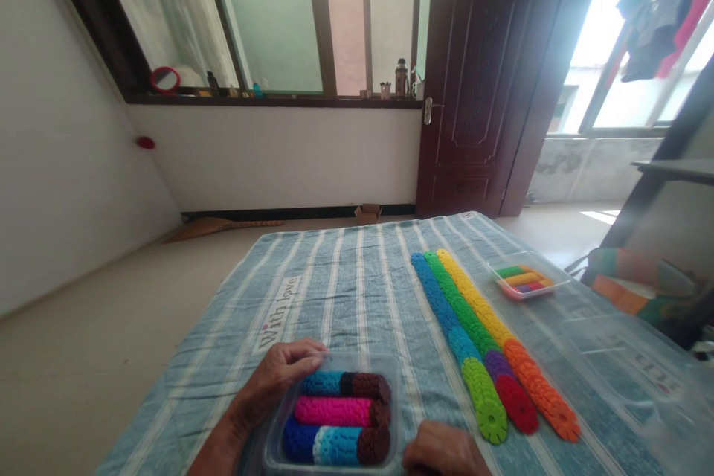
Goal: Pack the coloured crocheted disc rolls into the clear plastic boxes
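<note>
A clear plastic box [400, 416] stands at the near edge of the striped cloth. Inside it lie three rows of stacked plastic discs: a blue, black and brown row [329, 384], a pink and brown row [333, 410], and a dark blue, white, light blue and brown row [340, 446]. My left hand [284, 375] is closed over the box's far left corner. Just right of the box, my right hand [443, 450] rests with its fingers curled under. Whatever it may hold is hidden.
Three long disc rows lie to the right: a blue-to-lime one [460, 342], a green, purple and red one [474, 327], and a yellow-orange one [502, 335]. Beyond them sit another filled clear box [521, 290] and a transparent lid or bag [630, 372]. A brown door [474, 74] stands behind.
</note>
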